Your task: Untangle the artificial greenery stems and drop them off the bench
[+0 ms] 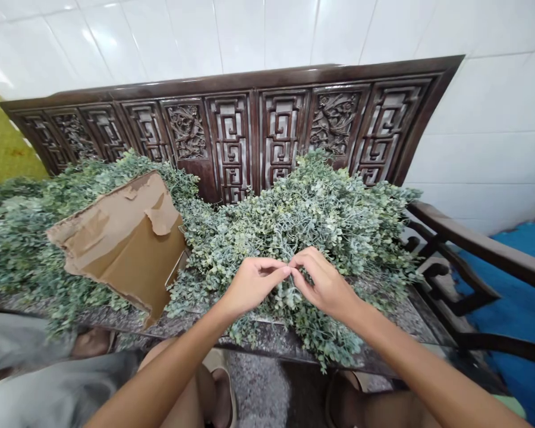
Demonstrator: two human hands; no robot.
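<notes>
My left hand (pixel 257 282) and my right hand (pixel 317 278) meet fingertip to fingertip above the bench seat. Thumb and forefinger of each are pinched together; whatever lies between them is too small or hidden to name. Just behind and below them spreads a large heap of artificial green foliage sprigs (pixel 339 220), with thin pale stems showing among the leaves. Some sprigs hang over the front edge of the seat under my right hand. To the left of my hands, a torn piece of brown cardboard (pixel 129 249) leans on the foliage.
A carved dark wooden bench (pixel 252 139) stands against a white tiled wall (pixel 289 35), its armrest (pixel 485 244) at the right. More foliage (pixel 22 238) covers the left end. A metal wire piece (pixel 175 270) shows beside the cardboard. Another person's legs (pixel 62 380) are at lower left.
</notes>
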